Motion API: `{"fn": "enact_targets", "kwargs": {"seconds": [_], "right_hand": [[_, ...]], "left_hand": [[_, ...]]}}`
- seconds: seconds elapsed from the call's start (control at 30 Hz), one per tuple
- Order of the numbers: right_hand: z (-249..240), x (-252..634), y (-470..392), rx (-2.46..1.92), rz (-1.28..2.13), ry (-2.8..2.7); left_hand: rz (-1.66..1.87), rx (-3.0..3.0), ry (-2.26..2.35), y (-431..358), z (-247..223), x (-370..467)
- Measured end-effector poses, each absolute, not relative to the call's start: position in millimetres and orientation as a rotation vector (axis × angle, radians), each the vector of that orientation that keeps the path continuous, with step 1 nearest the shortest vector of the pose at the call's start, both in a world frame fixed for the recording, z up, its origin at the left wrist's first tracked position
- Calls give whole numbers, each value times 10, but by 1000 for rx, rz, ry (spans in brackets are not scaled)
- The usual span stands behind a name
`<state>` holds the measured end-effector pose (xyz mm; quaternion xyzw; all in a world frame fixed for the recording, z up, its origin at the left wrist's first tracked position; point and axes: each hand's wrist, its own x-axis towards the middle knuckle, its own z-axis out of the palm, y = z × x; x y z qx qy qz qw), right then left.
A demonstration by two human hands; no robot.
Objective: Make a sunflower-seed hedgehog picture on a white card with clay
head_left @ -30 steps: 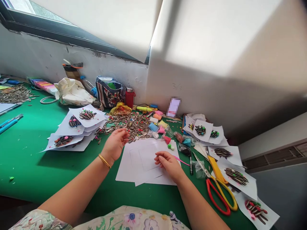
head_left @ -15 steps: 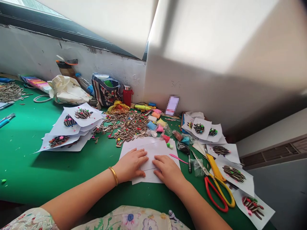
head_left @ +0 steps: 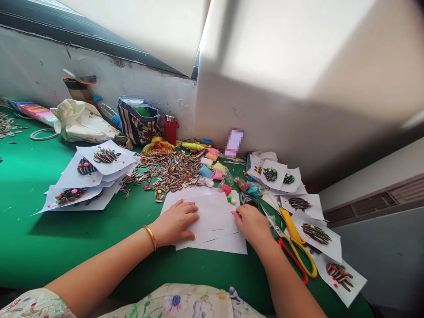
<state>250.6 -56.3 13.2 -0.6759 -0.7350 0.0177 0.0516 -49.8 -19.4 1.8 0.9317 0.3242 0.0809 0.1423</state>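
White paper sheets [head_left: 212, 216] lie loosely stacked on the green table before me, with a few dark slits or edges across them. My left hand [head_left: 179, 221] rests flat on their left side, fingers spread. At the right edge of the paper, my right hand [head_left: 253, 223] has its fingers closed on a thin pink plastic clay tool [head_left: 232, 213]; only its tip shows. Green and white clay bits [head_left: 231, 200] sit just beyond that hand. A heap of striped sunflower seeds [head_left: 179, 170] spreads behind the paper, beside small packs of coloured clay [head_left: 217, 175].
Scissors with red and yellow handles [head_left: 294, 249] and a yellow cutter [head_left: 292, 226] lie to the right. Finished seed pictures on paper are at left [head_left: 106, 157] and right [head_left: 316, 233]. Bags [head_left: 141, 121], a red flask [head_left: 170, 130] and a phone [head_left: 234, 143] stand along the wall.
My right hand has left the paper, moved right and closed on the pink clay tool lying there. The left hand stays flat on the paper. The view has shifted slightly right.
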Motion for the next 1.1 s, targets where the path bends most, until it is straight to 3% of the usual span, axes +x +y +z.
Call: {"fn": "enact_targets", "kwargs": {"seconds": [0.2,0.53,0.7,0.87,1.1], "right_hand": [[136,2890,-584,-2575,-39,-1997],[271,2982,-484,-2659,197,-1817],[468,3013,-556,-2287,392,-1585],[431,2637,-484,-1471,966,-1284],[163,1988,-378,-1282,1020,-1309]], "left_hand": [[256,2749,854,-214,-22,-470],[245,2764,756,-184,-105,-438],[226,2760,777,-192,-74,-420],[265,2742,811,-87,41,-322],[440,2645,921,66,17,-365]]}}
